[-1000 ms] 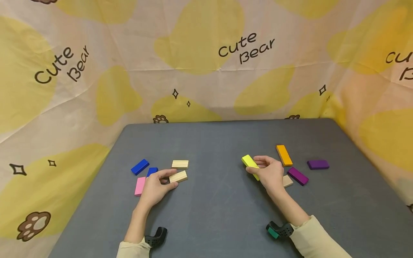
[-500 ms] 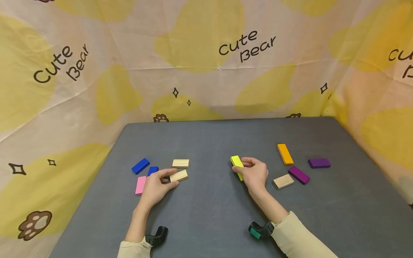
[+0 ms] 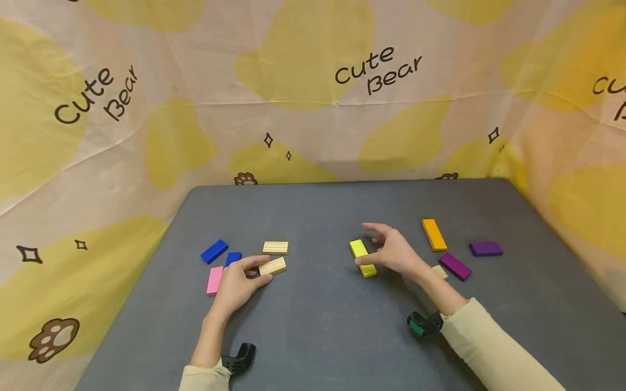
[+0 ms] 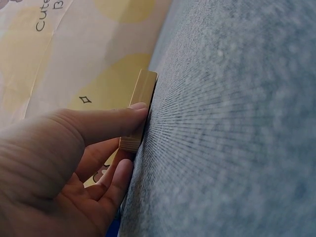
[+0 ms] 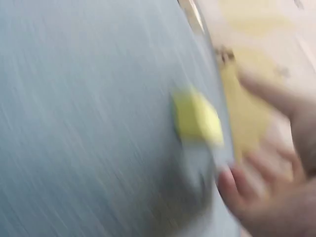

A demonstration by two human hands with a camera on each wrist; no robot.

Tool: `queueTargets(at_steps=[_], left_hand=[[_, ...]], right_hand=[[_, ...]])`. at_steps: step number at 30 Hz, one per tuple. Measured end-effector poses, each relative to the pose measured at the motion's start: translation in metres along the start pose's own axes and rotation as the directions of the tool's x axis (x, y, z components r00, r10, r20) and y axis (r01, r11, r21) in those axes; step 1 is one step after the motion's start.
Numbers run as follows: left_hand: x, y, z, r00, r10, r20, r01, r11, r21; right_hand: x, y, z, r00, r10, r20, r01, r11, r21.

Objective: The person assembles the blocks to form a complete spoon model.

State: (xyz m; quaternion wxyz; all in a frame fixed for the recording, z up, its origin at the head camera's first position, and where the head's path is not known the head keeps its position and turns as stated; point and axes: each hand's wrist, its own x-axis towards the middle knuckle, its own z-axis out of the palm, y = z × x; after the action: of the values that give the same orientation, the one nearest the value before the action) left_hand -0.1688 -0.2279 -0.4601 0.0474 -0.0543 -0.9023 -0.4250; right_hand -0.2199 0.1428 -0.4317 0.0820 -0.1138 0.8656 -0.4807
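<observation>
My left hand point(image 3: 238, 288) pinches a plain wooden block point(image 3: 273, 266) between thumb and fingers, down at the grey tabletop. In the left wrist view the thumb lies along that wooden block point(image 4: 138, 111). A second plain wooden block point(image 3: 275, 247) lies just behind it. My right hand point(image 3: 397, 251) is spread over a yellow block point(image 3: 362, 258), thumb and fingers apart. The right wrist view, blurred, shows the yellow block point(image 5: 196, 117) on the table with a gap between it and the right hand point(image 5: 276, 182).
Left of the left hand lie two blue blocks point(image 3: 214, 251) and a pink block point(image 3: 214, 281). On the right are an orange block point(image 3: 434, 234), two purple blocks point(image 3: 486, 248) and a wooden block point(image 3: 440, 272) partly hidden by the right wrist. A printed cloth point(image 3: 303, 65) hangs behind the table.
The right hand carried the yellow block leftward, set it on the table and let go, then drew back to the right with fingers spreading. The left hand stays in place on its wooden block.
</observation>
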Motion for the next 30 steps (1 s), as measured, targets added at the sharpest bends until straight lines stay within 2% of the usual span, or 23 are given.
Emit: queueTargets(at_steps=[2,4,8,10,14,20,24,30], left_hand=[[0.000,0.000,0.000,1.000,0.003,-0.001,-0.003,1.000,0.001],[0.000,0.001,0.000,1.000,0.004,0.000,-0.004,1.000,0.004],[0.000,0.001,0.001,1.000,-0.003,0.005,0.003,1.000,0.007],[0.000,0.002,0.002,1.000,-0.007,0.005,0.007,1.000,0.007],[0.000,0.002,0.002,1.000,-0.012,-0.003,0.012,1.000,0.005],[0.000,0.002,0.002,1.000,-0.019,-0.004,0.019,1.000,0.006],[0.000,0.002,0.002,1.000,-0.026,-0.008,0.026,1.000,0.010],[-0.001,0.003,0.001,1.000,-0.024,-0.006,0.024,1.000,0.005]], right_hand=[[0.006,0.006,-0.017,0.984,-0.067,0.167,0.067,0.998,0.007],[0.011,0.012,-0.025,0.952,-0.109,0.286,0.111,0.994,0.010],[0.015,0.023,-0.024,0.924,-0.139,0.356,0.162,0.986,-0.035],[0.015,0.026,-0.022,0.918,-0.170,0.359,0.199,0.979,-0.045],[0.014,0.025,-0.016,0.932,-0.198,0.302,0.228,0.971,-0.067],[0.006,0.017,-0.006,0.970,-0.152,0.191,0.178,0.976,-0.125],[0.003,0.015,0.000,0.978,-0.132,0.162,0.159,0.973,-0.169],[0.004,0.018,0.001,0.981,-0.119,0.156,0.146,0.973,-0.180]])
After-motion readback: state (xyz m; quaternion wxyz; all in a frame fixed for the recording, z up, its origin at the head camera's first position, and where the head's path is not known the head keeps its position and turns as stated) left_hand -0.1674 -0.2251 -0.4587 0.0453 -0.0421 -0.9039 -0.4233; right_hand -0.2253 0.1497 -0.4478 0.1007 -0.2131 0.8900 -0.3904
